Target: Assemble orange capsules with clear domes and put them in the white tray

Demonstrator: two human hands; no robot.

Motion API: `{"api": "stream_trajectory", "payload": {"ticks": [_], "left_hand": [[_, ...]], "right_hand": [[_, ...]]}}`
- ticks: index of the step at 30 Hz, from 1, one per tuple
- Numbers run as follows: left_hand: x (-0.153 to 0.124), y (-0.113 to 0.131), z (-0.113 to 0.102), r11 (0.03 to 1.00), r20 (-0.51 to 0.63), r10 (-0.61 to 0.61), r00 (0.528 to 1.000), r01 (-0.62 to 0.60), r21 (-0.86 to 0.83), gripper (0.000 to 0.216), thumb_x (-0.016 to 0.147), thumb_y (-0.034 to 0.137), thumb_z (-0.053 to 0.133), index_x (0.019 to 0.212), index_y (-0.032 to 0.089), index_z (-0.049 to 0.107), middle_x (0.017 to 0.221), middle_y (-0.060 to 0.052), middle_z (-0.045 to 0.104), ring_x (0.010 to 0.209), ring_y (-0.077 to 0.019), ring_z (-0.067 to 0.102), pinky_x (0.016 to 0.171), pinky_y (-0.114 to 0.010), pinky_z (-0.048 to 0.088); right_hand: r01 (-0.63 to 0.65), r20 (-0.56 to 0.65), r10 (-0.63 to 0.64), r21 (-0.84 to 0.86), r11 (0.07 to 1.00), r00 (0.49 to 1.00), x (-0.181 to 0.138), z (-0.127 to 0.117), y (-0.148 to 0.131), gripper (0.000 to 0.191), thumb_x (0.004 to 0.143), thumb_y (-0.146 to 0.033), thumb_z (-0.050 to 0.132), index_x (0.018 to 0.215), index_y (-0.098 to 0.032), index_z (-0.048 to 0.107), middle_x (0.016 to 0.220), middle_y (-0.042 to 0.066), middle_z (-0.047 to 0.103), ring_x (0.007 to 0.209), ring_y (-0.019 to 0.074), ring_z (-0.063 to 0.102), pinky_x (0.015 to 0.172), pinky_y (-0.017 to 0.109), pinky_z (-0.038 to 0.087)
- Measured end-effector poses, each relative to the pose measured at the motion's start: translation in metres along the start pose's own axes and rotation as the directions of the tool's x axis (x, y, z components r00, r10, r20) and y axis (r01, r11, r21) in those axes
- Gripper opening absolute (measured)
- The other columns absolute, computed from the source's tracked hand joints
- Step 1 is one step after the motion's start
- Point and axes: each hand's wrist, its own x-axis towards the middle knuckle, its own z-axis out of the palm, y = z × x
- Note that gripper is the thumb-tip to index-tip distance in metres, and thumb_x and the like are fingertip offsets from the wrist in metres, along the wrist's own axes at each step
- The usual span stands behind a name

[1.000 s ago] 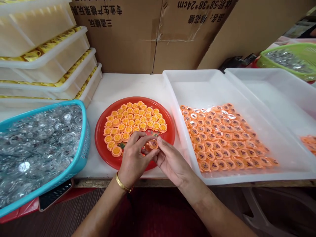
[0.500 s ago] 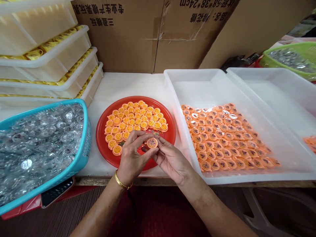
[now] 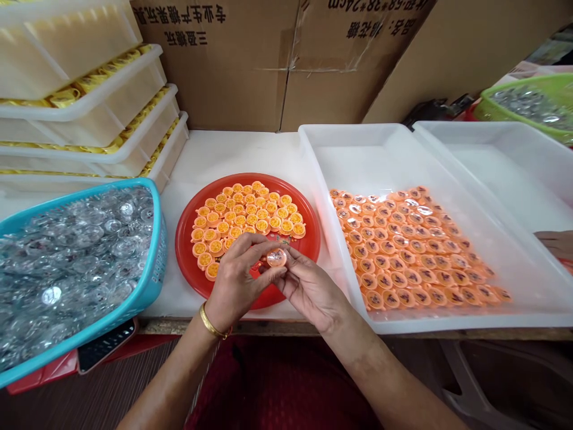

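Cup (image 3: 276,258) is pointing its round top upward, long axis unclear; my left hand (image 3: 235,280) and right hand (image 3: 316,292) are pinching it over the plate (image 3: 182,239), near side.

A stack of white crates (image 3: 85,128) stands at the left, and yellow pieces (image 3: 65,97) show between them. At the back there are brown cartons (image 3: 233,83) with upside-down print (image 3: 188,39). A black object (image 3: 430,112) lies near a green basket (image 3: 557,89) at the far right. A phone (image 3: 106,345), partly covered, is at the lower left.
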Motion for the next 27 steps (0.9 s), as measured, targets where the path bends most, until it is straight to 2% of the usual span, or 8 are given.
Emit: {"api": "stream_trajectory", "payload": {"ticks": [4, 12, 16, 24, 27], "left_hand": [[0.003, 0.000, -0.005, 0.994, 0.069, -0.096, 0.993, 0.099, -0.042, 0.028, 0.078, 0.025, 0.072, 0.106, 0.022, 0.069, 0.096, -0.005, 0.056, 0.094, -0.0172, 0.055, 0.082, -0.033, 0.048], [0.009, -0.003, -0.013, 0.979, 0.203, -0.144, 0.968, 0.169, -0.113, 0.025, 0.081, 0.029, 0.069, 0.106, 0.025, 0.069, 0.098, -0.004, 0.054, 0.097, -0.0164, 0.052, 0.087, -0.034, 0.046], [0.011, -0.002, -0.016, 0.980, 0.248, -0.129, 0.960, 0.161, -0.114, 0.027, 0.082, 0.029, 0.067, 0.108, 0.027, 0.069, 0.103, -0.005, 0.054, 0.102, -0.0178, 0.052, 0.092, -0.037, 0.045], [0.020, -0.006, -0.027, 0.992, 0.381, -0.032, 0.924, 0.076, -0.100, 0.032, 0.082, 0.031, 0.067, 0.114, 0.027, 0.067, 0.105, -0.005, 0.056, 0.101, -0.0174, 0.055, 0.089, -0.035, 0.048], [0.022, -0.010, -0.030, 0.994, 0.410, -0.012, 0.912, 0.057, -0.098, 0.033, 0.082, 0.030, 0.067, 0.115, 0.027, 0.066, 0.104, -0.005, 0.056, 0.099, -0.0168, 0.055, 0.088, -0.034, 0.048]], "right_hand": [[-0.021, -0.014, 0.020, -0.011, 1.000, 1.000, -0.001, 0.000, -0.001, 0.023, 0.071, -0.021, 0.079, 0.091, -0.017, 0.070, 0.085, 0.000, 0.069, 0.076, 0.0078, 0.062, 0.074, 0.020, 0.053], [-0.021, -0.014, 0.020, -0.054, 0.998, 1.000, -0.004, 0.001, -0.003, 0.022, 0.069, -0.020, 0.079, 0.088, -0.016, 0.069, 0.086, 0.002, 0.071, 0.076, 0.0098, 0.064, 0.074, 0.021, 0.054], [-0.031, -0.019, 0.030, -0.071, 0.997, 0.999, -0.004, 0.001, -0.003, 0.021, 0.072, -0.018, 0.076, 0.091, -0.016, 0.068, 0.088, 0.002, 0.072, 0.077, 0.0099, 0.065, 0.073, 0.021, 0.054], [-0.035, 0.017, 0.037, -0.086, 0.996, 0.999, -0.004, 0.002, -0.003, 0.019, 0.074, -0.020, 0.075, 0.091, -0.017, 0.068, 0.086, 0.001, 0.071, 0.079, 0.0105, 0.066, 0.074, 0.021, 0.054], [-0.031, 0.017, 0.033, -0.104, 0.994, 0.999, -0.005, 0.002, -0.003, 0.021, 0.079, -0.027, 0.072, 0.097, -0.017, 0.068, 0.093, 0.003, 0.071, 0.082, 0.0117, 0.066, 0.076, 0.023, 0.054]]}}
